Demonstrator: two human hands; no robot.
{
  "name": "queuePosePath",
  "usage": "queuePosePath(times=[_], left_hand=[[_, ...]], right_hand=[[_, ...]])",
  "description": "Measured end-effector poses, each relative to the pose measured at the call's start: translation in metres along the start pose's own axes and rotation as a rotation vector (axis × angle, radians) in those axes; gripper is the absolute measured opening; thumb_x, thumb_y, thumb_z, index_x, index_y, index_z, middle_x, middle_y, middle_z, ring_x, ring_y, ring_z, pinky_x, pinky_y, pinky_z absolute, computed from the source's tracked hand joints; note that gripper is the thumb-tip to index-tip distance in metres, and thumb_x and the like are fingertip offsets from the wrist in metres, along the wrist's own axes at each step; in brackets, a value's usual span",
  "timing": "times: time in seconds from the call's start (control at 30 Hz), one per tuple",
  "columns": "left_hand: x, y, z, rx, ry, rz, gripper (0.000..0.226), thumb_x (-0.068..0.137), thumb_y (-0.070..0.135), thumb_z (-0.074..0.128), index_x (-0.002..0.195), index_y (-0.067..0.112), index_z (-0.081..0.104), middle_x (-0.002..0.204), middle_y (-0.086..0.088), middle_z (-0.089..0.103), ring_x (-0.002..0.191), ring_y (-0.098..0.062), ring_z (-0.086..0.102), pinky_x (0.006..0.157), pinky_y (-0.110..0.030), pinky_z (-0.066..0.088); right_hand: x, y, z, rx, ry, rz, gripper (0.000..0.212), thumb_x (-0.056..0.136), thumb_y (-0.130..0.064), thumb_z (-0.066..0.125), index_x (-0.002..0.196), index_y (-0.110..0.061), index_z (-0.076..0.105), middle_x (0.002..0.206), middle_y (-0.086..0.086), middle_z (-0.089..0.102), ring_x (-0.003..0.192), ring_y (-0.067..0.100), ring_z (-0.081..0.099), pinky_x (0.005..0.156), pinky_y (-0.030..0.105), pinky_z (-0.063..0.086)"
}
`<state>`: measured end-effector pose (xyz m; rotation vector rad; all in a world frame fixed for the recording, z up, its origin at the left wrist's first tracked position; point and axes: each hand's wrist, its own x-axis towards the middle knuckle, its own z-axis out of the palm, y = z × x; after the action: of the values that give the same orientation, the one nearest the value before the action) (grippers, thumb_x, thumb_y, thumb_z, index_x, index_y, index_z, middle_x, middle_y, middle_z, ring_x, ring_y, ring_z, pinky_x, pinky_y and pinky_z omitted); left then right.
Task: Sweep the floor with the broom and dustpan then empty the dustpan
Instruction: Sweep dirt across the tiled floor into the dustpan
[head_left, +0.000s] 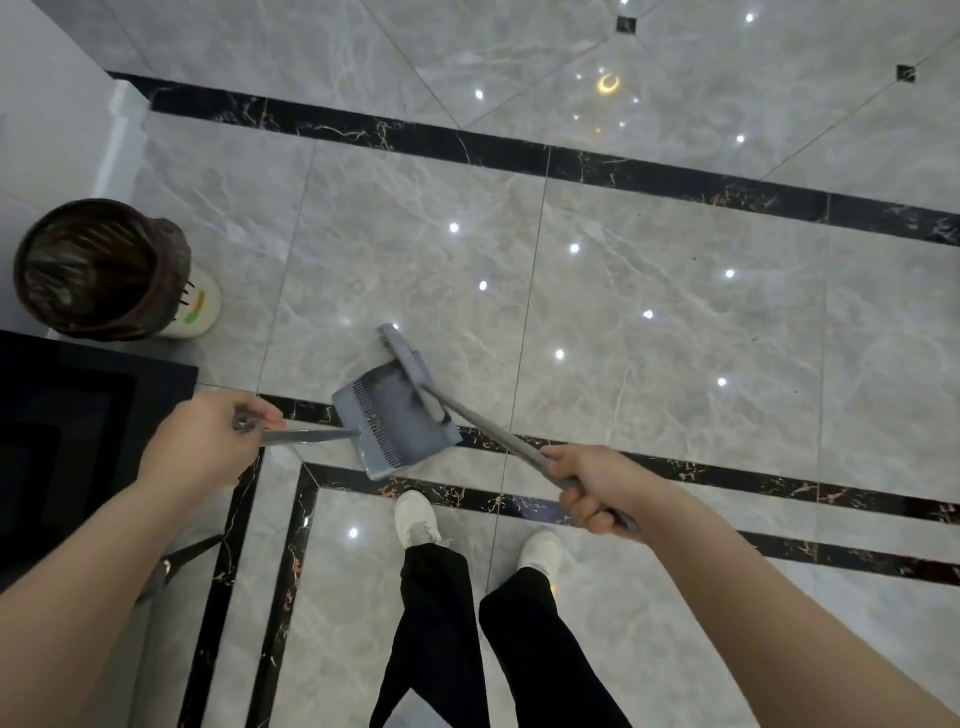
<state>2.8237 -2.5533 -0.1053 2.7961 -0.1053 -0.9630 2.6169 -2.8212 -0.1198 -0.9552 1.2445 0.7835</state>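
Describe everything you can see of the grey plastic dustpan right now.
The grey plastic dustpan sits low over the marble floor, mouth facing the broom head, which lies across its open edge. A comb-toothed ridge runs along its rim. Its long grey handle slants back to the left hand, which grips it. Contents cannot be made out.

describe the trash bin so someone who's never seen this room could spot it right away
Follow the white wall down the left side to the black cabinet. The trash bin stands on the floor between them: round, open-topped, the only thing lined with a dark brown bag.
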Motion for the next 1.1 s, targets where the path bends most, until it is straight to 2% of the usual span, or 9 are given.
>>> queuePosePath(times=[0.23, 0.37, 0.5, 0.6, 0.7, 0.77, 0.87, 1.0, 1.1], left_hand=[[0.002, -0.001, -0.001, 0.005, -0.013, 0.009, 0.022, 0.091, 0.011, 0.054, 0.093, 0.027, 0.069, 0.08, 0.004, 0.063, 0.057, -0.019, 0.06, 0.046, -0.025, 0.043], [0.002, -0.001, -0.004, 0.023, -0.012, 0.008, 0.019, 0.09, 0.016, 0.055, 0.091, 0.03, 0.068, 0.078, 0.004, 0.064, 0.058, -0.019, 0.062, 0.049, -0.028, 0.049], [0.002, -0.002, -0.003, 0.01, -0.002, 0.026, 0.017, 0.09, 0.018, 0.056, 0.09, 0.032, 0.067, 0.079, 0.005, 0.063, 0.06, -0.019, 0.063, 0.059, -0.034, 0.056], [0.002, -0.005, -0.002, 0.02, 0.009, 0.045, 0.021, 0.09, 0.017, 0.056, 0.086, 0.036, 0.064, 0.074, 0.01, 0.061, 0.057, -0.017, 0.063, 0.06, -0.036, 0.059], [0.002, -0.008, -0.002, 0.005, 0.002, 0.034, 0.023, 0.09, 0.015, 0.055, 0.086, 0.036, 0.064, 0.073, 0.01, 0.061, 0.055, -0.017, 0.062, 0.055, -0.034, 0.057], [-0.002, -0.008, 0.0, 0.009, -0.002, 0.041, 0.022, 0.09, 0.014, 0.056, 0.091, 0.033, 0.066, 0.074, 0.012, 0.06, 0.056, -0.014, 0.059, 0.05, -0.027, 0.05], [-0.009, 0.003, 0.003, -0.001, 0.002, 0.063, 0.021, 0.089, 0.013, 0.057, 0.092, 0.033, 0.065, 0.079, 0.013, 0.06, 0.065, -0.011, 0.058, 0.058, -0.026, 0.051], [-0.016, 0.036, 0.01, -0.013, -0.007, 0.106, 0.026, 0.086, 0.007, 0.055, 0.087, 0.032, 0.065, 0.089, 0.009, 0.066, 0.076, -0.015, 0.061, 0.07, -0.03, 0.055], [-0.031, 0.063, 0.022, 0.009, -0.001, 0.133, 0.026, 0.087, 0.008, 0.054, 0.095, 0.028, 0.068, 0.097, 0.004, 0.069, 0.08, -0.017, 0.06, 0.069, -0.028, 0.051]], right_hand=[[-0.007, -0.021, 0.002, -0.184, 0.186, -0.095, 0.047, 0.097, -0.01, 0.032, 0.14, -0.026, 0.041, 0.057, 0.004, 0.036, 0.036, 0.009, 0.027, 0.03, 0.016, 0.022], [0.002, -0.023, 0.028, -0.226, 0.118, -0.024, 0.049, 0.094, -0.003, 0.029, 0.136, -0.023, 0.044, 0.053, 0.002, 0.034, 0.032, 0.007, 0.026, 0.03, 0.014, 0.02], [-0.004, -0.024, 0.037, -0.031, -0.066, 0.075, 0.036, 0.097, -0.01, 0.035, 0.126, -0.025, 0.049, 0.043, -0.006, 0.032, 0.028, 0.002, 0.023, 0.027, 0.011, 0.015], [-0.011, -0.022, 0.031, 0.08, -0.113, 0.084, 0.032, 0.1, -0.015, 0.037, 0.128, -0.025, 0.049, 0.045, -0.007, 0.03, 0.031, 0.001, 0.022, 0.026, 0.011, 0.015], [-0.019, -0.019, 0.026, 0.051, -0.085, 0.063, 0.034, 0.099, -0.015, 0.038, 0.13, -0.025, 0.049, 0.043, -0.006, 0.034, 0.032, 0.002, 0.024, 0.026, 0.011, 0.016], [-0.024, -0.016, 0.02, 0.049, -0.063, 0.054, 0.034, 0.099, -0.015, 0.037, 0.13, -0.025, 0.049, 0.043, -0.005, 0.036, 0.031, 0.002, 0.024, 0.027, 0.011, 0.016], [-0.029, -0.013, 0.008, 0.077, -0.013, 0.031, 0.036, 0.099, -0.014, 0.036, 0.132, -0.023, 0.048, 0.045, -0.004, 0.037, 0.032, 0.003, 0.024, 0.026, 0.012, 0.018], [-0.04, -0.012, -0.011, 0.135, 0.049, 0.001, 0.035, 0.099, -0.014, 0.036, 0.132, -0.023, 0.046, 0.049, -0.002, 0.033, 0.03, 0.003, 0.024, 0.025, 0.011, 0.018], [-0.054, -0.01, -0.029, 0.181, 0.087, -0.036, 0.035, 0.1, -0.014, 0.035, 0.132, -0.023, 0.045, 0.052, -0.001, 0.034, 0.029, 0.003, 0.025, 0.025, 0.011, 0.018]])
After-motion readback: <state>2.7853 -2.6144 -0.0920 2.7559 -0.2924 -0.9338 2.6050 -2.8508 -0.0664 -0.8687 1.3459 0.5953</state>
